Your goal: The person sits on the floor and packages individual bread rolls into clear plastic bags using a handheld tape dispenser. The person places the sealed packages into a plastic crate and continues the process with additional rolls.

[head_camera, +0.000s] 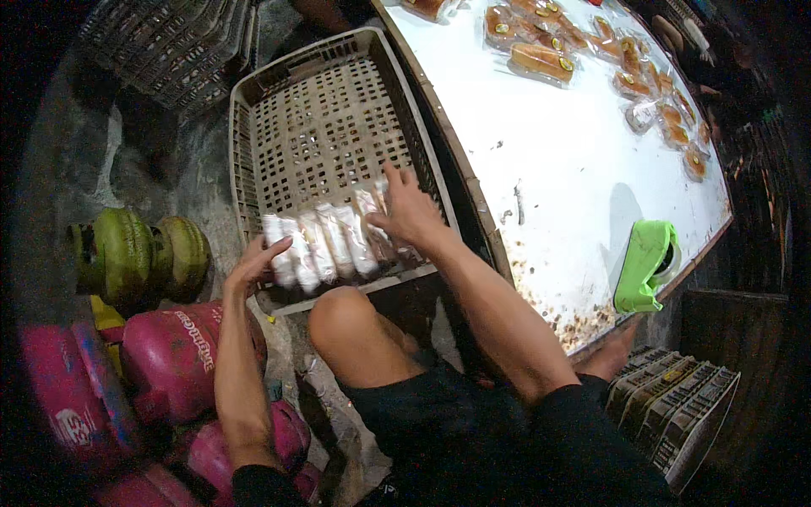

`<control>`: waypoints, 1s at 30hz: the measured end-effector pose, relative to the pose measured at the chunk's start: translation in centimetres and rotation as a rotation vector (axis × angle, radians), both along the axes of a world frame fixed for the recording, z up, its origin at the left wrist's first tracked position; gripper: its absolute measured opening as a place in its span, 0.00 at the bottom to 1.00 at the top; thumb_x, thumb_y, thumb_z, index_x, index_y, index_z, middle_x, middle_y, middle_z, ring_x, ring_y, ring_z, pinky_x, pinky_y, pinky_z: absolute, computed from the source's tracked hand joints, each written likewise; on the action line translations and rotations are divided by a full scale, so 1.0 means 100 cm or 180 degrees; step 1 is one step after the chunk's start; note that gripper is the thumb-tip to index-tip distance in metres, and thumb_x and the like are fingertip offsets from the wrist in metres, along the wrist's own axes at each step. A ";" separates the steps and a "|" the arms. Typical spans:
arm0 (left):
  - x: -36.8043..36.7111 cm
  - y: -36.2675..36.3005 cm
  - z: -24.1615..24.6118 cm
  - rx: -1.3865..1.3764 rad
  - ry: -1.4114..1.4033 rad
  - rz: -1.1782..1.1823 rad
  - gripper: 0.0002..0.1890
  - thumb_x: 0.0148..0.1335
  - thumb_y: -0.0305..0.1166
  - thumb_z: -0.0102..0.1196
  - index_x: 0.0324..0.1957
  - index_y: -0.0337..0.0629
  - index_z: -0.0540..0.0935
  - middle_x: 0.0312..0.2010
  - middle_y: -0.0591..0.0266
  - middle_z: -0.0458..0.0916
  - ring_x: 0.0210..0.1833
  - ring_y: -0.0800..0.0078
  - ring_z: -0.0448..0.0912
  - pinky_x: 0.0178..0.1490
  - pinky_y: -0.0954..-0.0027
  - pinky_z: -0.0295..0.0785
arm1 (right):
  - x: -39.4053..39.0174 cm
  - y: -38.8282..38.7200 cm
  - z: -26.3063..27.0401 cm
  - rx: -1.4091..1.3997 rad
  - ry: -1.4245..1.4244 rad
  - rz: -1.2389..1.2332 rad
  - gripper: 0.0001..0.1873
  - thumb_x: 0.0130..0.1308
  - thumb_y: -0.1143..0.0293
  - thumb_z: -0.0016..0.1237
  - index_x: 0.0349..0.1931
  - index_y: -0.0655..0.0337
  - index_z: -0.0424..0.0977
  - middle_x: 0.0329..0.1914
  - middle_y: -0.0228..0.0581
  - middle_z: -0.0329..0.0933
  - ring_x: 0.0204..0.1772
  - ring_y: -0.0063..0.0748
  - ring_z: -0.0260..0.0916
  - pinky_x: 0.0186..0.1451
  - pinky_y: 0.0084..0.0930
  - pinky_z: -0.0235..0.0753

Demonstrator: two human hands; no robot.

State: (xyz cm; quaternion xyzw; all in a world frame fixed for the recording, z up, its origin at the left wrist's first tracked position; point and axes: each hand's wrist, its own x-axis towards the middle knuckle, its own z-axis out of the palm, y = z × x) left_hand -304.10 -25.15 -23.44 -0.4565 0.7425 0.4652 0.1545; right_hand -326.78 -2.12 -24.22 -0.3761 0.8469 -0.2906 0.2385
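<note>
A row of several plastic-wrapped packets [326, 244] lies side by side across the near end of a plastic crate [317, 133] with a perforated bottom. My left hand [256, 263] is at the left end of the row, its thumb over the outermost packet and its fingers along the crate's side. At the right end, my right hand [408, 209] rests against the packets with its fingers spread. Both hands and packets are slightly blurred, and what the packets contain is hard to tell.
To the right stands a white table [557, 152] with wrapped bread rolls [542, 62] and a green tape dispenser [643, 269]. Pink gas cylinders [171, 361] and green gas cylinders [127, 256] stand left. Stacked crates [171, 51] are upper left, more crates [671, 405] lower right.
</note>
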 end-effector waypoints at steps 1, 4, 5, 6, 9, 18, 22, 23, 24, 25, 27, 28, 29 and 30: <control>-0.007 0.001 -0.005 -0.0026 -0.0100 -0.0357 0.42 0.57 0.65 0.59 0.60 0.36 0.76 0.52 0.55 0.82 0.50 0.66 0.81 0.52 0.61 0.76 | -0.003 0.003 0.000 0.0384 0.0111 0.0029 0.46 0.57 0.54 0.63 0.71 0.65 0.55 0.68 0.65 0.59 0.66 0.66 0.64 0.66 0.48 0.71; -0.048 -0.001 -0.004 -0.0676 -0.1409 -0.1380 0.48 0.58 0.70 0.53 0.68 0.40 0.68 0.59 0.45 0.78 0.60 0.53 0.77 0.63 0.54 0.71 | -0.024 0.003 0.001 -0.0017 0.1056 0.0197 0.32 0.61 0.55 0.60 0.61 0.63 0.66 0.60 0.53 0.68 0.60 0.56 0.71 0.57 0.46 0.77; -0.062 0.008 -0.008 -0.1295 -0.1512 -0.1212 0.49 0.58 0.71 0.52 0.70 0.42 0.66 0.60 0.43 0.77 0.62 0.51 0.76 0.64 0.54 0.70 | -0.030 -0.002 0.001 -0.0195 0.1126 0.0201 0.32 0.62 0.55 0.60 0.61 0.61 0.67 0.59 0.52 0.70 0.60 0.55 0.71 0.56 0.46 0.77; -0.075 0.015 -0.010 -0.2106 -0.1443 -0.1005 0.50 0.58 0.72 0.50 0.71 0.43 0.65 0.61 0.42 0.76 0.63 0.48 0.75 0.65 0.53 0.68 | -0.036 -0.009 0.000 0.0164 0.1126 0.0538 0.32 0.62 0.54 0.59 0.61 0.60 0.67 0.58 0.51 0.71 0.59 0.54 0.71 0.56 0.46 0.77; -0.096 0.030 -0.025 -0.2377 -0.0232 -0.1449 0.51 0.58 0.75 0.46 0.73 0.47 0.62 0.60 0.41 0.77 0.64 0.45 0.74 0.68 0.51 0.67 | -0.042 -0.035 -0.005 0.0825 0.1195 0.1151 0.30 0.64 0.49 0.56 0.61 0.57 0.69 0.54 0.53 0.76 0.58 0.51 0.75 0.56 0.48 0.77; -0.094 -0.025 -0.011 -0.0337 -0.0126 -0.1153 0.45 0.64 0.69 0.47 0.66 0.37 0.72 0.64 0.45 0.72 0.66 0.53 0.71 0.67 0.54 0.67 | -0.145 0.000 0.034 -0.0453 0.1335 0.0287 0.26 0.64 0.51 0.56 0.57 0.56 0.74 0.52 0.53 0.77 0.58 0.54 0.73 0.61 0.48 0.72; -0.121 0.015 0.033 -0.0462 0.0546 -0.0942 0.36 0.68 0.54 0.55 0.68 0.37 0.69 0.63 0.46 0.73 0.66 0.57 0.72 0.67 0.60 0.67 | -0.291 0.048 0.041 0.0385 0.2624 -0.1358 0.43 0.56 0.50 0.64 0.69 0.53 0.60 0.73 0.52 0.59 0.67 0.61 0.66 0.64 0.50 0.73; -0.126 0.028 0.048 -0.0390 0.0742 -0.0872 0.35 0.68 0.51 0.56 0.68 0.37 0.68 0.63 0.46 0.74 0.66 0.58 0.72 0.67 0.61 0.67 | -0.319 0.058 0.037 0.0155 0.2561 -0.1407 0.47 0.55 0.48 0.65 0.72 0.52 0.57 0.75 0.51 0.57 0.68 0.60 0.66 0.65 0.56 0.71; -0.132 0.040 0.062 -0.0233 0.0899 -0.0990 0.32 0.69 0.46 0.57 0.68 0.37 0.69 0.62 0.48 0.74 0.65 0.60 0.72 0.67 0.62 0.67 | -0.340 0.067 0.033 0.0370 0.3160 -0.1283 0.44 0.58 0.47 0.61 0.72 0.45 0.56 0.70 0.49 0.63 0.67 0.56 0.67 0.64 0.53 0.70; -0.139 0.052 0.074 -0.0057 0.1048 -0.0974 0.30 0.69 0.42 0.57 0.67 0.37 0.69 0.62 0.50 0.75 0.65 0.61 0.72 0.67 0.63 0.67 | -0.355 0.075 0.028 0.0839 0.3490 -0.1218 0.41 0.60 0.46 0.57 0.72 0.38 0.55 0.65 0.46 0.69 0.65 0.53 0.68 0.63 0.49 0.70; -0.154 0.077 0.093 0.0093 0.1370 -0.1328 0.26 0.70 0.37 0.55 0.66 0.36 0.70 0.60 0.51 0.76 0.63 0.64 0.74 0.67 0.64 0.65 | -0.368 0.091 0.022 0.1150 0.3060 -0.1316 0.37 0.61 0.43 0.55 0.68 0.45 0.64 0.59 0.43 0.75 0.65 0.46 0.67 0.62 0.46 0.67; -0.163 0.089 0.098 0.0189 0.1436 -0.1387 0.26 0.71 0.37 0.55 0.66 0.36 0.69 0.60 0.51 0.76 0.63 0.64 0.73 0.68 0.64 0.65 | -0.365 0.101 0.021 0.1475 0.2987 -0.1163 0.38 0.58 0.34 0.53 0.59 0.54 0.75 0.52 0.41 0.79 0.62 0.42 0.67 0.58 0.44 0.67; -0.173 0.102 0.103 0.0352 0.1476 -0.1476 0.25 0.71 0.36 0.55 0.66 0.36 0.69 0.60 0.50 0.76 0.64 0.64 0.73 0.68 0.64 0.65 | -0.357 0.112 0.020 0.1498 0.2673 -0.1086 0.43 0.52 0.26 0.51 0.49 0.60 0.81 0.50 0.43 0.78 0.60 0.41 0.67 0.56 0.43 0.66; -0.184 0.116 0.105 0.0453 0.1546 -0.1615 0.25 0.71 0.36 0.55 0.66 0.36 0.69 0.60 0.51 0.77 0.63 0.63 0.74 0.68 0.64 0.65 | -0.342 0.125 0.019 0.1103 0.2328 -0.1257 0.47 0.52 0.22 0.47 0.49 0.62 0.80 0.47 0.46 0.77 0.59 0.43 0.67 0.58 0.44 0.65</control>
